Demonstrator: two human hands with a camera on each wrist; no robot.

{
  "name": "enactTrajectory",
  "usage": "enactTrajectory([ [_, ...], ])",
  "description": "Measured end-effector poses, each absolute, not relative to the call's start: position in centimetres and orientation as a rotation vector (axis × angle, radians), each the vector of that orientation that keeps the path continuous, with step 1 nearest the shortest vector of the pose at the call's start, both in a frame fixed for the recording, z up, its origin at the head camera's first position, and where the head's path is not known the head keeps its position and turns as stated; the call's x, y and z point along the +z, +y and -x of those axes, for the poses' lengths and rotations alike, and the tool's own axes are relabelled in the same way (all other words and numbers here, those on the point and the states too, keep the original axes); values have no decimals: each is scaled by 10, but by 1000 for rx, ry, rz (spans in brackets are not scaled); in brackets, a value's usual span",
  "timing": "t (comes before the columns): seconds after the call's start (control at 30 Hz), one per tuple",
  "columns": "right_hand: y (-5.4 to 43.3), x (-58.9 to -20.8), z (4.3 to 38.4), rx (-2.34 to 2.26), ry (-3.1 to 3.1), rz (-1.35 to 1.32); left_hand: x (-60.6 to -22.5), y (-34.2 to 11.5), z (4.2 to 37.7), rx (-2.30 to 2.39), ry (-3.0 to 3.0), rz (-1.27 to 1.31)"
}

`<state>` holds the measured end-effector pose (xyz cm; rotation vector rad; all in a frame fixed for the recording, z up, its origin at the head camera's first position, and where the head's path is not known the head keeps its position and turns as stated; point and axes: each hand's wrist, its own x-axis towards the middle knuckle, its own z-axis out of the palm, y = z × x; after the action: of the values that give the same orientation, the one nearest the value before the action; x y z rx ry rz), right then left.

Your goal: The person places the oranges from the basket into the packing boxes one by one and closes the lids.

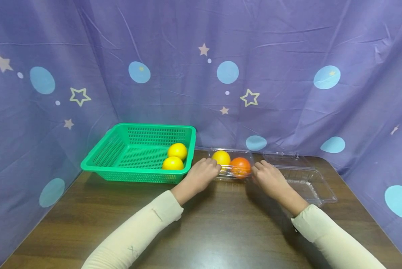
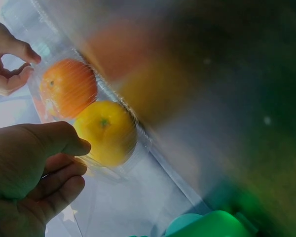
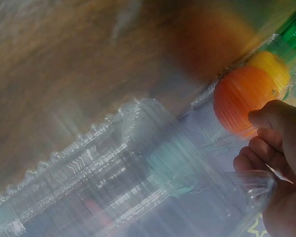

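Observation:
A clear plastic clamshell container (image 1: 232,178) stands near the back of the table, holding a round yellow fruit (image 1: 221,158) and an orange (image 1: 240,167). My left hand (image 1: 203,172) pinches the container's edge on the yellow fruit's side; in the left wrist view, the left thumb and fingers (image 2: 64,138) come together there. On the orange's side, my right hand (image 1: 269,178) grips the opposite edge, its thumb (image 3: 269,116) over the plastic in the right wrist view. Whether the lid is fully closed, I cannot tell.
To the left is a green plastic basket (image 1: 137,170) with two yellow fruits (image 1: 177,151) at its right end. Another clear container (image 1: 305,186), its lid raised, stands right of my right hand. A purple curtain (image 1: 187,45) hangs behind the brown wooden table (image 1: 217,228).

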<state>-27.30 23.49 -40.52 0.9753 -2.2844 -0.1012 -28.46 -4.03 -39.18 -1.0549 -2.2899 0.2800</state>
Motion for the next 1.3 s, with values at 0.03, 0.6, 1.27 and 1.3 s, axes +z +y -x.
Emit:
enactTrajectory([
  [0.03,235,-405,273,-100,-2286,-975,-391,-40,284,275,-2295,1057],
  [0.6,236,-403,273,-70,-2270,-995,-393,-41,287,259,-2330,1056],
  [1.27,237,-406,276,-18,-2271,-1007,-391,-38,285,273,-2364,1031],
  [1.3,237,-406,276,-21,-2274,-1002,-391,-38,285,272,-2367,1032],
])
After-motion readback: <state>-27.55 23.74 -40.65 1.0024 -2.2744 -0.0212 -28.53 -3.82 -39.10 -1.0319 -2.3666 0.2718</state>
